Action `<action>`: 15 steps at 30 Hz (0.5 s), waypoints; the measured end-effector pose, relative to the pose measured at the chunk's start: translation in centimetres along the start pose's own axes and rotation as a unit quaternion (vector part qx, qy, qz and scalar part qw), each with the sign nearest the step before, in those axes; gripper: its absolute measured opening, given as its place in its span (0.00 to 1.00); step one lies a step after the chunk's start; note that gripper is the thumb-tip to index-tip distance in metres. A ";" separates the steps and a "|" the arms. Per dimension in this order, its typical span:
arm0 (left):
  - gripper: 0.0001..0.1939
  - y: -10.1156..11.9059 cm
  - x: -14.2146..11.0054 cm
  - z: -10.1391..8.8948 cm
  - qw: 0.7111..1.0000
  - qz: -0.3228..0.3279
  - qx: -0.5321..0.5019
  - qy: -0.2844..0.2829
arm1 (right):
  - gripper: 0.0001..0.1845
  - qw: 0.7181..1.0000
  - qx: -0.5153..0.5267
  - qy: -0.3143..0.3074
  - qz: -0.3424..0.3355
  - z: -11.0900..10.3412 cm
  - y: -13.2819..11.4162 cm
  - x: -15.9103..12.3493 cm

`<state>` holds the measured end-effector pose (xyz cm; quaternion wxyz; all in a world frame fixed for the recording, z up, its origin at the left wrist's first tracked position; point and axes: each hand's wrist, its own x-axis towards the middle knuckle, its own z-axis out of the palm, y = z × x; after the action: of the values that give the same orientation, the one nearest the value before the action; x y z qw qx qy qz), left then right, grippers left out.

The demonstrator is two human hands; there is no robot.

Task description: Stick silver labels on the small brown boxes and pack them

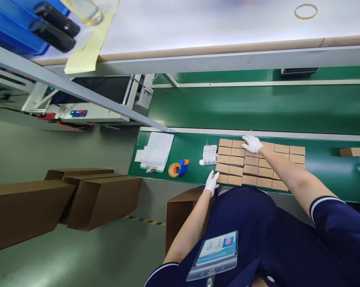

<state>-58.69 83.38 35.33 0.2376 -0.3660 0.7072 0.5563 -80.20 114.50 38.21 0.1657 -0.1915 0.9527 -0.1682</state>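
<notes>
Small brown cardboard boxes (250, 170) lie packed side by side in a block of several rows on the green bench. My right hand (252, 144), in a white glove, rests over the far row with its fingers stretched out. At the near left corner of the block, my left hand (211, 182), also gloved, has its fingers apart beside the end box (222, 178); whether it presses on that box I cannot tell. Just left of the boxes lies a roll of white labels (210, 154). Neither hand appears to grip anything.
A blue tape dispenser (183, 167) and a clipboard with papers (157, 150) lie farther left on the bench (194, 137). One separate box (355, 152) sits at the right. Large open cartons (108, 199) stand on the floor. A white shelf (197, 32) hangs above the bench.
</notes>
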 end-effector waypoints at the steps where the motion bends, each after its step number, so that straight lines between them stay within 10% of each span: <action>1: 0.32 -0.3 0.2 0.3 1.000 -0.001 -0.010 -0.005 | 0.24 1.000 -0.005 -0.016 -0.001 0.2 -0.2 0.6; 15: 0.31 1.4 2.8 -2.2 0.979 0.107 0.113 -0.129 | 0.29 0.998 -0.010 -0.058 0.005 2.1 -4.7 0.2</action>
<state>-61.38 80.75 34.71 0.3060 -0.1843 0.7639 0.5374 -78.14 109.78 38.13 0.2202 -0.1975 0.9439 -0.1467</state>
